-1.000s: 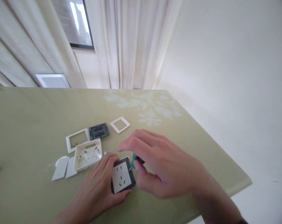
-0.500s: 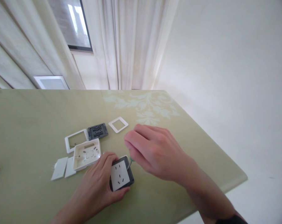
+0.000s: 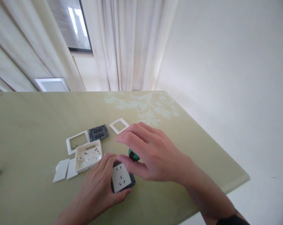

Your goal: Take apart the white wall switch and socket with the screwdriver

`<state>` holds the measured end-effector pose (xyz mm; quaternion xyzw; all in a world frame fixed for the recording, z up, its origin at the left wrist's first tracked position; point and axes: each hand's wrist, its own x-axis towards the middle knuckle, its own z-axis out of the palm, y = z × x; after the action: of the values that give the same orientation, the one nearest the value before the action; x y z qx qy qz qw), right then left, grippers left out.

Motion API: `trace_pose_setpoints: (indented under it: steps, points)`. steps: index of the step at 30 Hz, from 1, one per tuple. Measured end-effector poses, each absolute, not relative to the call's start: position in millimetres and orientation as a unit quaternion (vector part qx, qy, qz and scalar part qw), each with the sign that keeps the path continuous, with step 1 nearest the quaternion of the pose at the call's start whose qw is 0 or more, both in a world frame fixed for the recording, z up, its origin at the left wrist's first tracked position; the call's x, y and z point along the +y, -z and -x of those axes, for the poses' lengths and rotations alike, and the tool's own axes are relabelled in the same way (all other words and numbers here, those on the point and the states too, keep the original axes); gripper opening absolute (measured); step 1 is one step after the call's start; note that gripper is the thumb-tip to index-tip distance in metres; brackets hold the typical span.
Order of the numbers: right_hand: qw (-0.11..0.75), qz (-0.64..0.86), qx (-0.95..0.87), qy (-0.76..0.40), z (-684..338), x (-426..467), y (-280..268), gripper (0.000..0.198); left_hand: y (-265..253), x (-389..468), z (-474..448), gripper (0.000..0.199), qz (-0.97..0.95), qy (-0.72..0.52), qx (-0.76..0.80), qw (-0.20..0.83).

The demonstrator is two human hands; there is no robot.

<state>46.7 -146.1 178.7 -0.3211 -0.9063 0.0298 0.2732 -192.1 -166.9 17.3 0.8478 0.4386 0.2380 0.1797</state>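
Observation:
My left hand (image 3: 101, 184) is closed around a socket panel (image 3: 121, 177) with a white face, several slots and a dark grey frame. It holds the panel low over the table, thumb along the near edge and fingers at the far left corner. Above the panel's right side is my right hand (image 3: 146, 153), its thumb and fingers spread apart. Between them shows the green and black handle of a screwdriver (image 3: 133, 155), loosely surrounded rather than gripped. The hand and thumb hide the screwdriver's shaft and tip and part of the panel's right edge.
Left of the panel lie a white back box (image 3: 88, 156), a large white frame (image 3: 78, 142), white cover plates (image 3: 61, 170) and a dark grey mounting plate (image 3: 98, 132). A smaller white frame (image 3: 119, 125) lies beyond my right hand. The table edge (image 3: 209, 137) runs along the right.
My right hand's fingers have loosened and spread from a tight grip, and the screwdriver's handle has come into view. My left hand keeps the socket panel in nearly the same place.

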Motion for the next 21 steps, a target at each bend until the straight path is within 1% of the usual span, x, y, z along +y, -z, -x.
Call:
trace_pose_setpoints:
  steps: [2,4,6,8,10,12,15,18,21]
  points:
    - [0.271,0.334,-0.903,0.0,-48.2,-146.6,-177.9,0.014,-19.5,-166.4,191.8,0.069,-0.849,-0.233,0.441,0.177]
    - [0.299,0.324,-0.898,-0.013,-50.0,-147.3,-177.8,0.017,-22.0,-166.0,192.2,0.07,-0.849,-0.233,0.437,0.182]
    - [0.369,0.311,-0.876,-0.021,-50.9,-148.1,-178.3,0.02,-23.9,-166.2,193.2,0.071,-0.847,-0.241,0.434,0.187]
    - [0.461,0.302,-0.835,-0.006,-50.1,-148.7,-178.5,0.02,-24.8,-167.1,194.3,0.073,-0.842,-0.254,0.437,0.188]
    - [0.531,0.292,-0.795,0.011,-48.0,-148.5,-178.1,0.021,-25.6,-168.2,194.5,0.075,-0.837,-0.266,0.44,0.189]
    - [0.575,0.277,-0.769,0.041,-46.1,-147.6,-177.0,0.025,-27.5,-168.7,193.6,0.075,-0.832,-0.281,0.438,0.192]
    - [0.61,0.281,-0.737,0.071,-46.8,-146.6,-174.7,0.029,-33.0,-168.4,193.1,0.072,-0.818,-0.314,0.433,0.21]
    - [0.651,0.315,-0.689,0.05,-50.6,-145.6,-172.3,0.022,-38.1,-168.6,198.1,0.068,-0.789,-0.347,0.431,0.266]
    - [0.722,0.3,-0.621,0.056,-52.9,-141.7,-172.3,0.013,-37.9,-169.6,207.3,0.064,-0.731,-0.384,0.429,0.367]
